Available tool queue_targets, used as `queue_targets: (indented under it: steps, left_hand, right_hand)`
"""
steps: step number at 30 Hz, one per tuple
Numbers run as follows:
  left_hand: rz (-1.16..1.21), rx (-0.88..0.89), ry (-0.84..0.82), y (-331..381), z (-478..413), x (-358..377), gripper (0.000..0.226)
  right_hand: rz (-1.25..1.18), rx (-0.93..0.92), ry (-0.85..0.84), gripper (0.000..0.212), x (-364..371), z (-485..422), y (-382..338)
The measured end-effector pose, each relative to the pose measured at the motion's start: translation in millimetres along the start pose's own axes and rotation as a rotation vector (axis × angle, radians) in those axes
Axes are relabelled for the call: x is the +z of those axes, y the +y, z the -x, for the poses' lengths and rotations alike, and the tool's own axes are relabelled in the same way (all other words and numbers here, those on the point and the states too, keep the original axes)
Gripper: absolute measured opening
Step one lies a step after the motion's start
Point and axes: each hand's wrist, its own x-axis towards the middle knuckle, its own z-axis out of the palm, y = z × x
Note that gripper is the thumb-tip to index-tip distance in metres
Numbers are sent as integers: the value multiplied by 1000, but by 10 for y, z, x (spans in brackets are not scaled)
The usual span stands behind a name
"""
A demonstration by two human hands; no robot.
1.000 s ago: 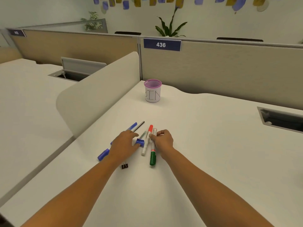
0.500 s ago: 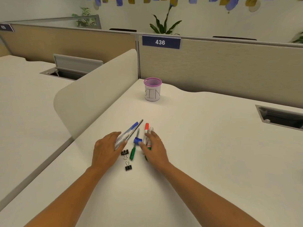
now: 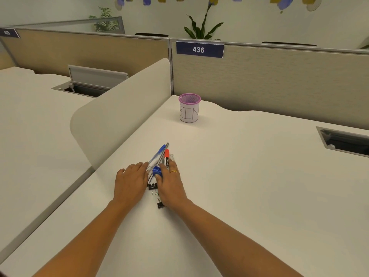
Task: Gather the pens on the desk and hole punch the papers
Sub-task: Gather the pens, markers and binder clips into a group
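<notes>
Desk (image 3: 249, 186) pens (image 3: 159, 154) hide (lower ends only) under left hand (image 3: 130, 181), right hand (image 3: 170, 185).

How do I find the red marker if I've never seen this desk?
On the white desk, find the pens bunched between the left hand and right hand. The red marker lies by the right hand; it alone has a red cap.

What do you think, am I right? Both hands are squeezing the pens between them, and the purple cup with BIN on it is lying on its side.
Not quite: the cup stands upright, not on its side, as the head view shows. The rest is right: the left hand and the right hand squeeze the pens between them.
</notes>
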Motion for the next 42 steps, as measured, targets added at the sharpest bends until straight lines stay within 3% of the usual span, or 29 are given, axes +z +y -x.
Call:
queue_targets:
  steps: [8,18,22,30,42]
  left_hand:
    - [46,-36,1,3,20,-58,44]
    - [152,6,34,433,55,-187,43]
    - [300,115,22,915,157,-162,42]
    - [471,326,-162,2063,370,-20,44]
    - [506,629,-232,4366,585,-265,36]
  right_hand:
    - [5,-14,-24,54,-81,24,76]
    - [112,14,-43,48,-451,223,297]
    - [245,9,4,40,-761,391,495]
    - [429,138,108,35,-1771,864,1069]
    - [457,456,447,25,-3697,1967,2195]
